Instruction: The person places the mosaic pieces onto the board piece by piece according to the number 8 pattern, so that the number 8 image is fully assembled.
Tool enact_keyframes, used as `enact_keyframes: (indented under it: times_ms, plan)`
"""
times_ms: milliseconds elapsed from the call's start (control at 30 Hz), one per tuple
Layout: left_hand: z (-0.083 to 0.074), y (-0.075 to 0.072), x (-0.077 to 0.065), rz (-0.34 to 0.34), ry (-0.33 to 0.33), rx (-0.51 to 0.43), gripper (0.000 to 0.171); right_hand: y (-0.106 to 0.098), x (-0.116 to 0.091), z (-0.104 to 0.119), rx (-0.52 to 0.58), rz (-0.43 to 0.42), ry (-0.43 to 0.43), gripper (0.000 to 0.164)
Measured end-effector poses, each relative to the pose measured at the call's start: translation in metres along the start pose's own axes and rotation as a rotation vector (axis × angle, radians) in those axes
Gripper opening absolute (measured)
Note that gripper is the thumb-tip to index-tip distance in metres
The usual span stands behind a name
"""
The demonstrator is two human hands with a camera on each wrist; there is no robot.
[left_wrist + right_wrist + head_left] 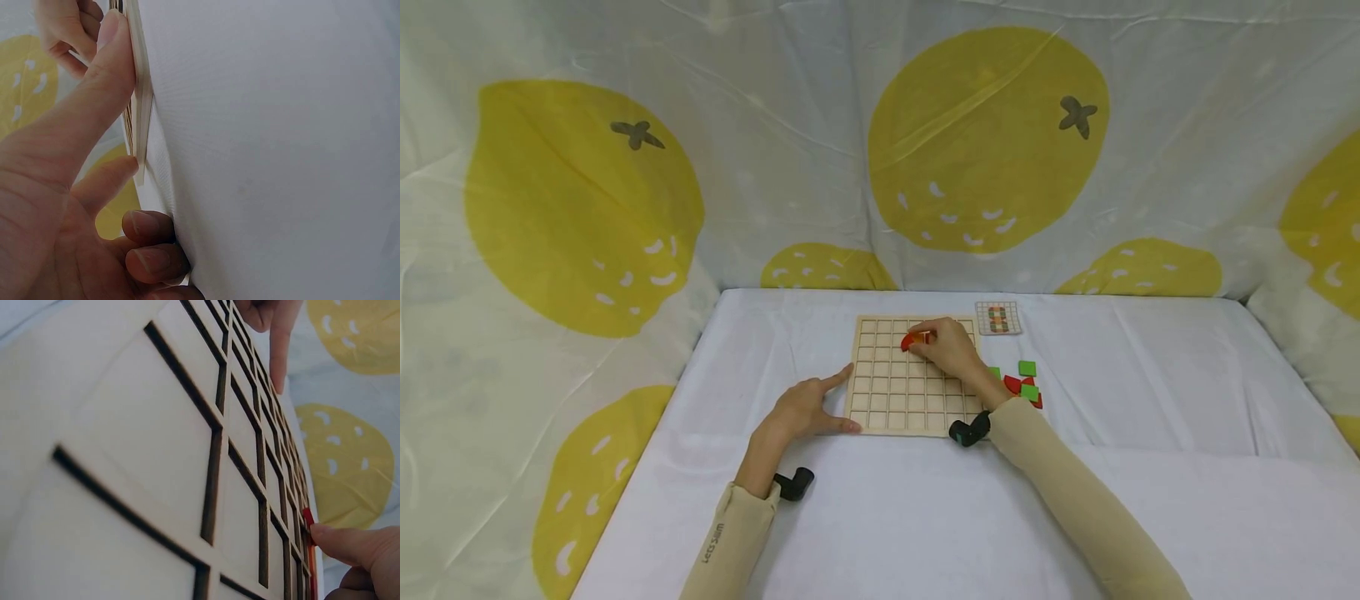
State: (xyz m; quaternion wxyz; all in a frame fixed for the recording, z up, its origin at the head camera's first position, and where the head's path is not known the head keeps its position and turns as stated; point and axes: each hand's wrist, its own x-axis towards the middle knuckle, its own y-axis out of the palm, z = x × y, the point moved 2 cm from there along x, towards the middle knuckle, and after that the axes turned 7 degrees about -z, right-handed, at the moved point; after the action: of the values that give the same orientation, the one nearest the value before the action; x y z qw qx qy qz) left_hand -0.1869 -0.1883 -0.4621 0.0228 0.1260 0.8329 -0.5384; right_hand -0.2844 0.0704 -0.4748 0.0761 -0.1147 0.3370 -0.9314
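Note:
A square wooden grid board [877, 400] lies on the white cloth. My left hand [802, 408] rests at its left side, index finger and thumb spread, their tips touching the edge near the front corner. In the left wrist view, the thumb [103, 81] lies against the board's rim [142, 125], and the other fingers are bent on the cloth. Over the board's upper middle, my right hand [951, 346] pinches a small red piece [907, 342] with a rounded edge. Something orange shows beside it, partly hidden by the fingers. In the right wrist view, the thumb touches the red piece [307, 517].
Right of the board lie several loose pieces, including a green square [1027, 367] and a red rounded piece [1012, 384], near my right forearm. A pattern card [998, 318] lies by the board's far right corner. A lemon-printed cloth [790, 167] hangs behind the table.

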Motion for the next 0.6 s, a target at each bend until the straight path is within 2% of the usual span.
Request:
enact_keyframes:
  times_ms: [200,600]
  plan:
    - [-0.0003,0.0002,-0.0009,-0.001,-0.005,0.003,0.107,0.0035,0.0029,0.0022,0.021,0.008,-0.005,0.027]
    - [-0.0003,0.0004,-0.0013,-0.008,0.005,0.004,0.107,0.0066,0.0056,0.0071,-0.006,-0.025,0.013,0.024]
